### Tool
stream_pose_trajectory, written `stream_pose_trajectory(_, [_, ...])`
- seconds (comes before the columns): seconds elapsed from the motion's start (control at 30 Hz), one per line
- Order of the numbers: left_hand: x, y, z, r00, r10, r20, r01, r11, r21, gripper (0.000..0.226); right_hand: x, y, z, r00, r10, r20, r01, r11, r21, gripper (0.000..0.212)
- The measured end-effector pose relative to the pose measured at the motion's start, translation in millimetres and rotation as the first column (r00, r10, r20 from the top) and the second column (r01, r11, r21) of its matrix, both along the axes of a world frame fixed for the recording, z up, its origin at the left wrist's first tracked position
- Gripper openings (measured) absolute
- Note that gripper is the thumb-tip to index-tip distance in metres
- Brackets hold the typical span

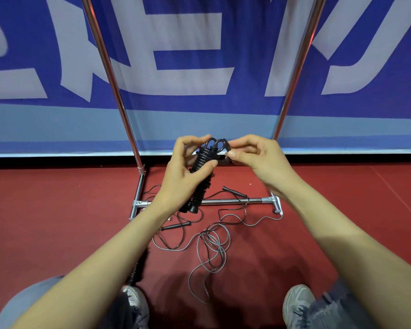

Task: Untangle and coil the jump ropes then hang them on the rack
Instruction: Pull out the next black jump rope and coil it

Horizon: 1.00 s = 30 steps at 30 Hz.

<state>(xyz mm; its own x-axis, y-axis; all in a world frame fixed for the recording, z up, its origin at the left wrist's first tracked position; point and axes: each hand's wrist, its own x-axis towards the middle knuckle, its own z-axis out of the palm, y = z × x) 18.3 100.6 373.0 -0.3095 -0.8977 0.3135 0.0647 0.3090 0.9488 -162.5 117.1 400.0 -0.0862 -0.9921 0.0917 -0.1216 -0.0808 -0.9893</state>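
The head camera looks down at two bare arms reaching out over a red floor (342,210). The left hand (185,167) is curled round a black jump rope (199,191). This rope is wound tight, round and round, into a long fat bundle. The bundle is up in the air and tilted. Its top end is far and to the right, and its low end is near and to the left. The left thumb presses on the side of the bundle. At the top a few small loops (217,144) stick out. The right hand (259,157) pinches the rope just beside those loops, thumb and first finger pressed together on it. The two hands are close, with the top of the bundle between them.

Below the hands stands a shiny metal rack (119,100). It has one tall pole on the left and one on the right, and a low bar joins them at the floor. Near the low bar lies a messy pile of ropes (214,243). They are thin, some grey and some black, and they cross each other in many loops. One black handle (233,192) lies just beside the low bar, on its far side. Another black handle (176,226) lies on the floor to the left of the pile.

Behind the rack hangs a blue and white banner (199,103). At the near edge are two grey shoes, one on the left (135,302) and one on the right (299,302).
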Motion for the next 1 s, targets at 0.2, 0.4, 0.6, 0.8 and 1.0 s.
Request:
stream_pose_trajectory(0.2, [-5, 1, -7, 1.000, -0.020, 0.024, 0.020, 0.999, 0.028, 0.056, 4, 2, -7, 0.920, -0.139, -0.367, 0.120, 0.990, -0.074, 0.015])
stream_pose_trajectory(0.4, [-7, 1, -9, 0.998, -0.053, 0.029, 0.053, 0.999, 0.003, 0.050, 6, 3, -6, 0.846, -0.226, -0.483, 0.170, 0.973, -0.157, 0.011])
stream_pose_trajectory(0.6, [-7, 0, -8, 0.991, -0.133, -0.016, 0.134, 0.988, 0.082, 0.046, 4, 4, -14, 0.653, -0.319, -0.687, 0.050, 0.923, -0.381, 0.009])
stream_pose_trajectory(0.8, [-8, -3, -8, 0.971, -0.185, -0.151, 0.211, 0.961, 0.180, 0.039, 8, 3, -15, 0.447, -0.413, -0.794, -0.029, 0.880, -0.474, 0.006])
stream_pose_trajectory(1.0, [-5, -11, -4, 0.957, -0.242, -0.162, 0.274, 0.937, 0.217, 0.037, 6, 3, -15, 0.427, -0.467, -0.774, -0.067, 0.838, -0.542, 0.005])
